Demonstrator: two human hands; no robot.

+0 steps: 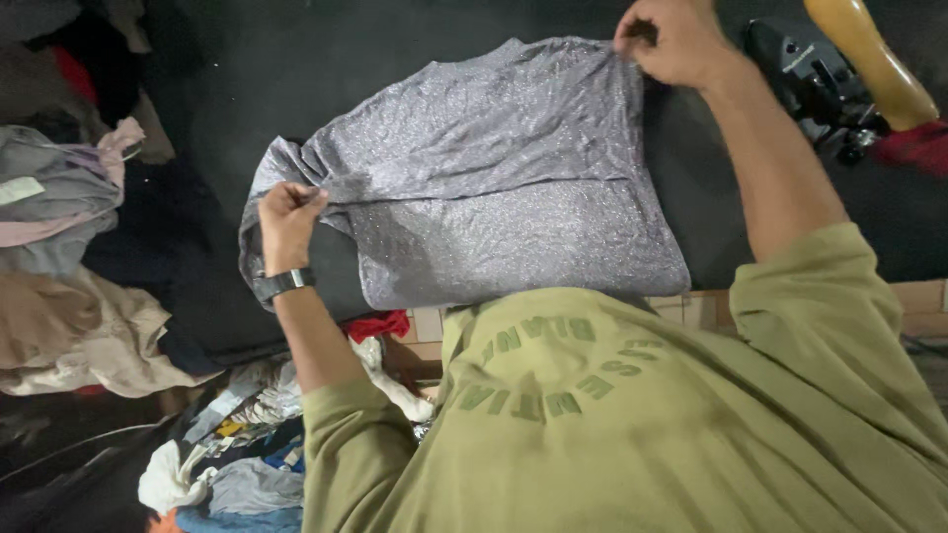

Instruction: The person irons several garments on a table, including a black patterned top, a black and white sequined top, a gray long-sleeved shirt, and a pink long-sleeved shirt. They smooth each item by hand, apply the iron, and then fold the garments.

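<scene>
A glittery grey knitted garment [494, 178] lies half-folded on the dark padded board [247, 59], pinched by the left hand [288, 219] and right hand [671, 39] at opposite edges.

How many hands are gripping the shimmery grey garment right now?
2. The left hand pinches the shimmery grey garment at its near-left edge; the right hand pinches its far-right corner. No other hands are in view.

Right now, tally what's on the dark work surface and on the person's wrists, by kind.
Sparkly grey garment, pinched by left hand and right hand: 1
Black iron with tan handle: 1
Black wristwatch: 1
Total: 3
The loose clothes heaped at the left are too jumbled to count.
</scene>
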